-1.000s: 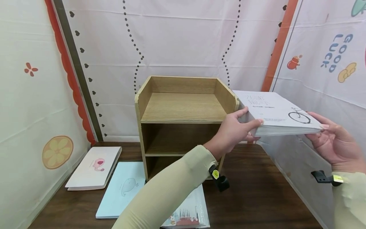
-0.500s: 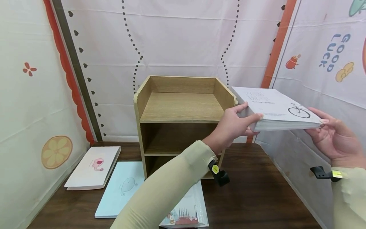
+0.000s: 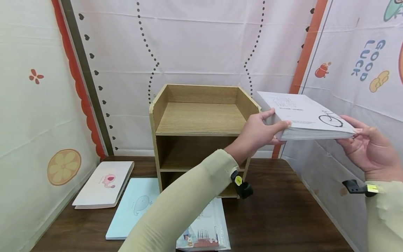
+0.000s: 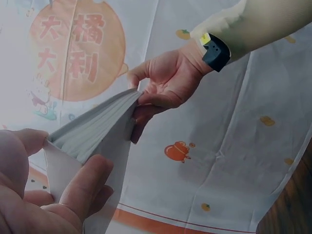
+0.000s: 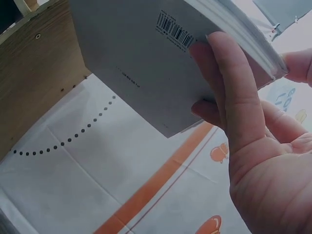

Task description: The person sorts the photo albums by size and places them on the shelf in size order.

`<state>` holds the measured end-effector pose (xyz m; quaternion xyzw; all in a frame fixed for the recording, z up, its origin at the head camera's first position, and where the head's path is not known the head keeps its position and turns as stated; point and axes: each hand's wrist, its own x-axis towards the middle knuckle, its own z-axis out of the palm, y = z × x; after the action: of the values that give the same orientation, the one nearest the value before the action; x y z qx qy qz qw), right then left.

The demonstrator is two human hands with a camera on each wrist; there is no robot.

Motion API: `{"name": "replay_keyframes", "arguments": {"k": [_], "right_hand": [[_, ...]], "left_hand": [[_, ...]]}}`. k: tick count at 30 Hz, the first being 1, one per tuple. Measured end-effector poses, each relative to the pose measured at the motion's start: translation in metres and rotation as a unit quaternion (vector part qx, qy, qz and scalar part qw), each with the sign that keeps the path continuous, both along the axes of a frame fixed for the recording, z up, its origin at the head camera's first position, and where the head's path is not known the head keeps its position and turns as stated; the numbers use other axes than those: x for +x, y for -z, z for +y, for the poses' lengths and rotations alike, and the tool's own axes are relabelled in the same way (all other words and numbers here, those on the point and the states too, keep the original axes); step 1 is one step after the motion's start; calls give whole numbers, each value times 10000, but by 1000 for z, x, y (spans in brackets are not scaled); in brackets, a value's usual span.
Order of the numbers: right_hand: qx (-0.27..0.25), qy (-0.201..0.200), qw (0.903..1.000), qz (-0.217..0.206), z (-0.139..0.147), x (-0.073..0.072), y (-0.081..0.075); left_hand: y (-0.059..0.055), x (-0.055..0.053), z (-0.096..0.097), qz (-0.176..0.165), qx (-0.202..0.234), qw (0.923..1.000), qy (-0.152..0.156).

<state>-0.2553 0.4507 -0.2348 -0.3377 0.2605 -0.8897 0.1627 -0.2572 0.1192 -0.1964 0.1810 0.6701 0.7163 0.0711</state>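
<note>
A thick white book (image 3: 303, 113) with a bicycle drawn on its cover is held up in the air, right of the wooden shelf (image 3: 201, 119). My left hand (image 3: 256, 134) pinches its spine-side corner, thumb on the cover and fingers below. At the opposite edge my right hand (image 3: 371, 147) grips the book between thumb and fingers. Its page edges (image 4: 92, 129) face the left wrist camera. From beneath, the right wrist view shows the grey back cover (image 5: 141, 63) with a barcode, the right fingers spread under it.
On the dark table (image 3: 277, 210) lie a white notebook (image 3: 102, 185) with a pink elephant, a light blue notebook (image 3: 135, 206) with a whale, and a book with a town picture (image 3: 204, 234), partly behind the left sleeve. Printed cloth walls (image 3: 201, 42) surround the table.
Both hands have raised the book slightly, keeping their grip on it. The shelf and the other books stay where they were.
</note>
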Motion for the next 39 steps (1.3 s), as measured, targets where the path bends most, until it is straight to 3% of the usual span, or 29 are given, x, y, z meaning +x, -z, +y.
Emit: {"name": "replay_keyframes", "arguments": {"k": [5, 13, 25, 39], "right_hand": [[-73, -87, 9999, -30, 1, 1, -4], [70, 130, 9999, 34, -3, 1, -11], [-68, 37, 10000, -2, -5, 3, -25], [97, 606, 9981, 103, -19, 7, -39]], "left_hand": [[-6, -2, 1, -7, 138, 9999, 75], [-17, -4, 0, 66, -87, 9999, 23], [-31, -8, -1, 51, 27, 9999, 132], [-41, -9, -14, 151, 244, 9988, 404]]}}
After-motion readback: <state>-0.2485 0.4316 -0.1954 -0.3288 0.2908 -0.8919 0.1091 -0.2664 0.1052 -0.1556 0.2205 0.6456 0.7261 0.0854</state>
